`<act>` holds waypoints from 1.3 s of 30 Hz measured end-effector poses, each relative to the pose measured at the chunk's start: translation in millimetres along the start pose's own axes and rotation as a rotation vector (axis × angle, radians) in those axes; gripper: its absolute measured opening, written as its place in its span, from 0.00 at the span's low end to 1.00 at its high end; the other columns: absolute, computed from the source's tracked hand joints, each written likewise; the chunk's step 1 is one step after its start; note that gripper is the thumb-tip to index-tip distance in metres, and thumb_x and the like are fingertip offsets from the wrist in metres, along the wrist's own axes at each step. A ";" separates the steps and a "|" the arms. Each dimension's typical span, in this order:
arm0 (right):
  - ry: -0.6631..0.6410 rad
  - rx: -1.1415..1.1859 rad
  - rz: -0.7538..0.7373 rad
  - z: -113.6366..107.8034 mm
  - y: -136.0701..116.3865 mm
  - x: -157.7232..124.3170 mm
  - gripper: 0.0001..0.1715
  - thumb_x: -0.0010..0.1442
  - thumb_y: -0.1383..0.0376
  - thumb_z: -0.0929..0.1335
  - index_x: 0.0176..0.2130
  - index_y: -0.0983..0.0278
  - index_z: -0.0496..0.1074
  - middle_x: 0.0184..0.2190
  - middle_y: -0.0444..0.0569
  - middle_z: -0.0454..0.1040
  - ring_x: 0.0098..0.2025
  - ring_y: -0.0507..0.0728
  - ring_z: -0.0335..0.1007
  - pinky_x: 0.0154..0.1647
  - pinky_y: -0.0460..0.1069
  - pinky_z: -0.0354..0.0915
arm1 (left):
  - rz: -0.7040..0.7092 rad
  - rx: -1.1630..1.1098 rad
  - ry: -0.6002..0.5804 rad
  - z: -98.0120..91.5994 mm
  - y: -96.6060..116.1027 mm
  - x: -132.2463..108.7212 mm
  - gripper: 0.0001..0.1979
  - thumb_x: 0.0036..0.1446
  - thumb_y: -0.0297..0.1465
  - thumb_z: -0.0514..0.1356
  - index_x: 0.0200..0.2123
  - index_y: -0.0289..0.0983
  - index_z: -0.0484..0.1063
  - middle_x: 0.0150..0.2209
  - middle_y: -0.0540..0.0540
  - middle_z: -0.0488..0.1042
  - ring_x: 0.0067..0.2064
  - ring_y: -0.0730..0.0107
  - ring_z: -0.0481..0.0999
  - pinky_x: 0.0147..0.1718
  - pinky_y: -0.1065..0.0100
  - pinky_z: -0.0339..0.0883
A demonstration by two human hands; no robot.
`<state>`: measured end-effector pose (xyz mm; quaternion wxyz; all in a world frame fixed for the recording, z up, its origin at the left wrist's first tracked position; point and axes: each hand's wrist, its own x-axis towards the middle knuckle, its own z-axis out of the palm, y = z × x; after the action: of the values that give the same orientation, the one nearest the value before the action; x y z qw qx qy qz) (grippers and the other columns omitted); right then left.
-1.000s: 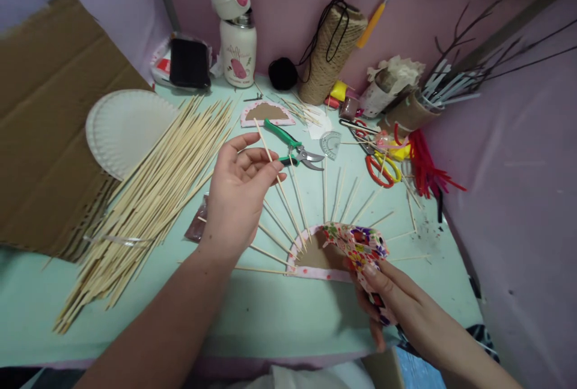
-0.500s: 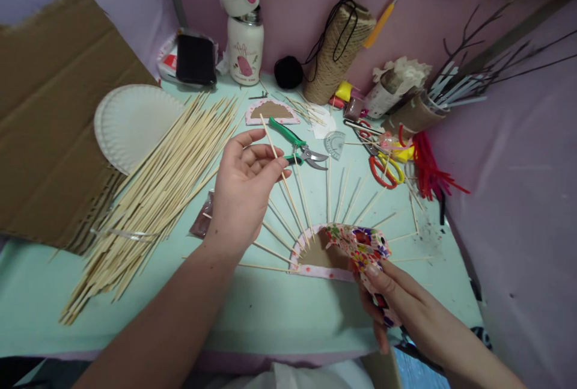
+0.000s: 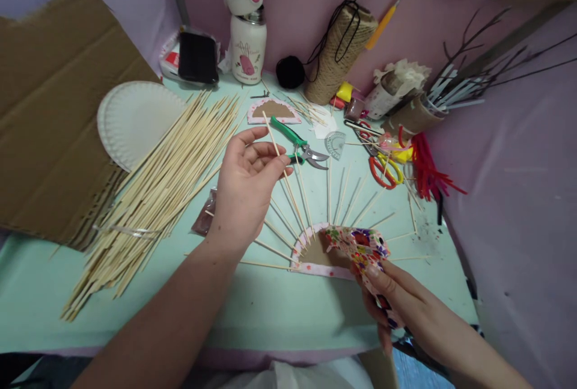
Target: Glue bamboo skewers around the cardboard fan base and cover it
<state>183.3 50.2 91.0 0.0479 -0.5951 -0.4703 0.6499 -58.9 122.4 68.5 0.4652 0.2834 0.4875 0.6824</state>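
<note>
My left hand (image 3: 246,187) pinches a thin wooden skewer (image 3: 274,142) between thumb and fingertips; the stick slants down to a half-round cardboard piece (image 3: 318,252) with a pink dotted rim. Several skewers fan out from that piece over the mint-green table (image 3: 270,311). My right hand (image 3: 399,305) grips a flowered paper flap (image 3: 360,246), peeled up from the right half of the cardboard. A big loose pile of long skewers (image 3: 157,190) lies left of my left hand.
Green pruning shears (image 3: 297,147) lie just beyond my left fingers. Paper plates (image 3: 130,118) and a cardboard sheet (image 3: 49,106) sit at the left. Red scissors (image 3: 381,171), red pipe cleaners (image 3: 426,166), a twine spool (image 3: 338,52), a white bottle (image 3: 247,40) and a second half-round piece (image 3: 273,111) crowd the back.
The view has shifted slightly, so everything sits a little further right and lower. My left hand keeps the skewer, my right hand keeps the flowered flap; both barely move.
</note>
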 end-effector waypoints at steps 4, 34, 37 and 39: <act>0.007 -0.023 0.005 -1.4 2.3 -1.6 0.29 0.64 0.39 0.60 0.31 0.61 0.59 0.22 0.37 0.62 0.18 0.48 0.64 0.22 0.46 0.63 | 0.006 0.010 0.000 -0.4 -0.3 -0.1 0.19 0.50 0.24 0.64 0.45 0.40 0.65 0.35 0.50 0.73 0.36 0.72 0.76 0.33 0.70 0.74; 0.845 -0.130 -0.498 -51.7 83.7 -37.7 0.19 0.62 0.47 0.66 0.37 0.61 0.69 0.26 0.45 0.68 0.26 0.53 0.65 0.26 0.47 0.64 | -0.085 0.069 -0.023 13.3 2.8 -2.0 0.24 0.41 0.21 0.67 0.43 0.41 0.66 0.32 0.53 0.73 0.32 0.74 0.75 0.30 0.73 0.72; 1.225 -0.512 -0.388 -98.9 108.3 -42.6 0.22 0.59 0.50 0.66 0.48 0.60 0.71 0.37 0.50 0.72 0.37 0.60 0.69 0.36 0.51 0.66 | -0.096 0.111 -0.026 19.8 4.7 -3.2 0.25 0.41 0.20 0.67 0.44 0.40 0.66 0.30 0.53 0.74 0.32 0.73 0.76 0.31 0.73 0.73; 1.224 -0.680 -0.318 -125.2 122.7 -39.4 0.24 0.60 0.53 0.64 0.52 0.61 0.71 0.37 0.52 0.71 0.38 0.61 0.69 0.37 0.52 0.66 | -0.089 0.164 -0.056 23.1 7.1 -4.2 0.26 0.42 0.20 0.67 0.45 0.40 0.66 0.31 0.53 0.74 0.31 0.73 0.77 0.30 0.73 0.72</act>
<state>358.1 27.2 56.6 0.2091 -0.7589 -0.6167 0.0020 -40.3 127.2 83.8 0.4836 0.3176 0.5407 0.6107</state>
